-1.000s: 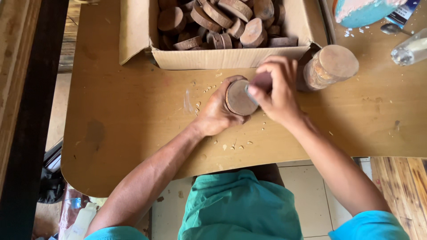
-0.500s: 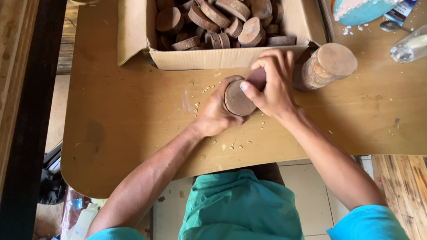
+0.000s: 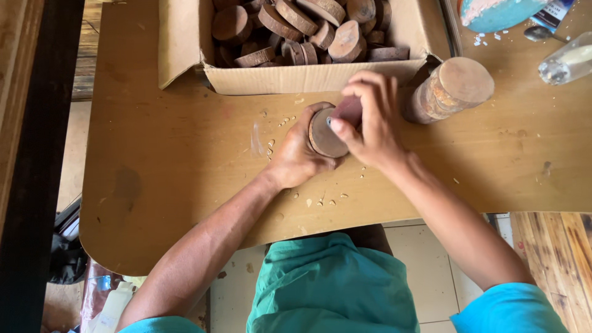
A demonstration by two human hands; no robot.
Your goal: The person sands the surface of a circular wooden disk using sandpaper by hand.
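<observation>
Nearest the camera, both forearms reach up from the teal-clothed lap onto the brown table [image 3: 160, 185]. Small pale chips [image 3: 320, 200] lie scattered on the table surface just behind the wrists and to the left of the left thumb.

The left hand [image 3: 296, 157] is curled narrow around a round wooden slice [image 3: 324, 132], thumb over its upper edge and the remaining fingers hidden beneath it. The slice is held on edge, tilted, with its flat face toward the camera, just above the table.

The right hand [image 3: 370, 123] sits directly beside the left, touching the slice. Its fingers are closed together on a small dark reddish-brown piece [image 3: 349, 110], which is pressed against the upper right part of the slice face. What kind of piece it is cannot be told.

Just right of the right-hand knuckles, a stack of wooden slices [image 3: 450, 89] lies tipped on its side on the table, its round end facing the camera.

Just beyond the fingertips of both hands stands an open cardboard box [image 3: 277, 79], its front wall near the slice. The box holds many more wooden slices [image 3: 296, 24], piled loosely.

Farthest right, beyond the stack, lie a clear bottle [image 3: 567, 61] and a turquoise dish [image 3: 499, 11], well apart from the hands.
</observation>
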